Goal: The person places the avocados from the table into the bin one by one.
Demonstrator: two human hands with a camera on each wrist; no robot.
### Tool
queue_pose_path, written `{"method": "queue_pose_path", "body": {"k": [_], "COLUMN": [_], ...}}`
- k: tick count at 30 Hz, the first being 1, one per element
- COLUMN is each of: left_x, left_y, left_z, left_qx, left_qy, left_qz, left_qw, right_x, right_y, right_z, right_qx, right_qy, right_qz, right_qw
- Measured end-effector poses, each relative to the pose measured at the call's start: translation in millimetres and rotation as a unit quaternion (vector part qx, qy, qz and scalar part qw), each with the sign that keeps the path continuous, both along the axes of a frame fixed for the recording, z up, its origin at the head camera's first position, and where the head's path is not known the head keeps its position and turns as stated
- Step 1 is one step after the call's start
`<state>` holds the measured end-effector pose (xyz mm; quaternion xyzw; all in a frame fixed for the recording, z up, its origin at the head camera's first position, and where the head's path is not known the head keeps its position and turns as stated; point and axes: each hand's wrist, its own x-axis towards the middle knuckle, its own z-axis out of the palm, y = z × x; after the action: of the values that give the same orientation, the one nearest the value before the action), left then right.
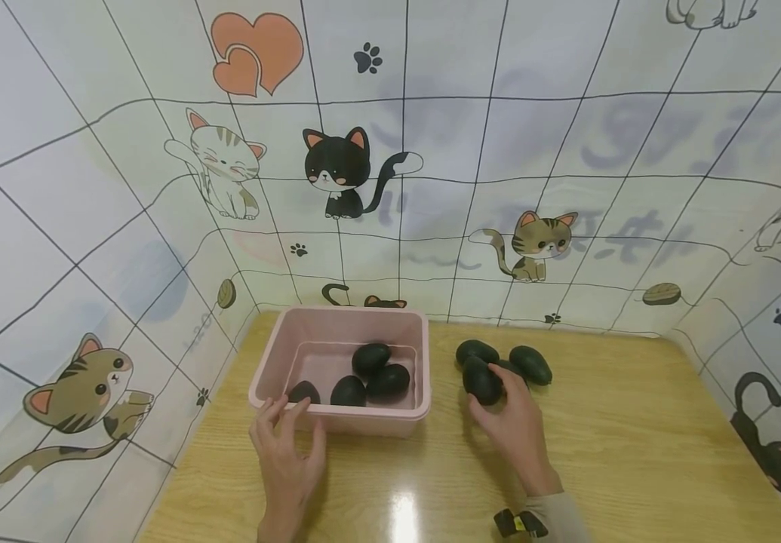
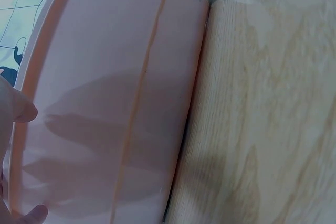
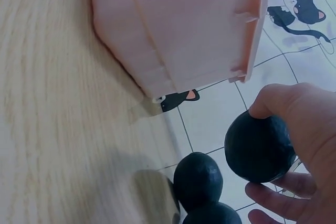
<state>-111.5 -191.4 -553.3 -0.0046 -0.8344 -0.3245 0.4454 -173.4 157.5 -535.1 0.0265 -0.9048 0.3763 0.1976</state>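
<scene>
1. Your pink bin (image 1: 339, 421) sits on the wooden table (image 1: 607, 452), with four dark avocados (image 1: 388, 382) lying inside it: three grouped toward the bin's right side, one at its near left (mostly hidden behind the near wall).
2. Your left hand (image 1: 288, 452) is at the bin's near rim, toward its left corner; its fingers are parted and slightly bent, some tips on the rim, thumb in front of the outer wall. You cannot tell whether it truly grips the bin or only touches it.
3. Your right hand (image 1: 515, 426) is to the right of the bin, thumb and fingers parted just enough to pinch one held avocado (image 1: 482, 381) between them.
4. Behind that fruit, also right of the bin, lie three loose avocados (image 1: 530, 364) (one is largely covered by your fingers).
5. A black strapped device (image 1: 521, 523) shows at your right wrist, beside a pale sleeve (image 1: 562, 520).
6. Beyond the bin stands a tile-patterned wall (image 1: 444, 151) with cartoon cats.
</scene>
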Motion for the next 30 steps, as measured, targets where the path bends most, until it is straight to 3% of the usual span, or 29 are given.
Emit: {"method": "queue_pose_path", "body": {"k": [10,30], "left_x": [-2.0,-1.8], "left_y": [0,0], "left_z": [0.2,1.1], "left_qx": [-0.006,-0.008], "left_qy": [0.017,0.013], "left_qz": [0.003,0.003], "left_qw": [0.9998,0.9999], "right_x": [0.2,4.5], "right_y": [-2,-11], "right_z": [10.6,34.2], "right_qx": [-0.007,-0.035], "right_qy": [0.006,0.006], "right_qz": [0.0,-0.004], "right_qw": [1.0,0.999]}}
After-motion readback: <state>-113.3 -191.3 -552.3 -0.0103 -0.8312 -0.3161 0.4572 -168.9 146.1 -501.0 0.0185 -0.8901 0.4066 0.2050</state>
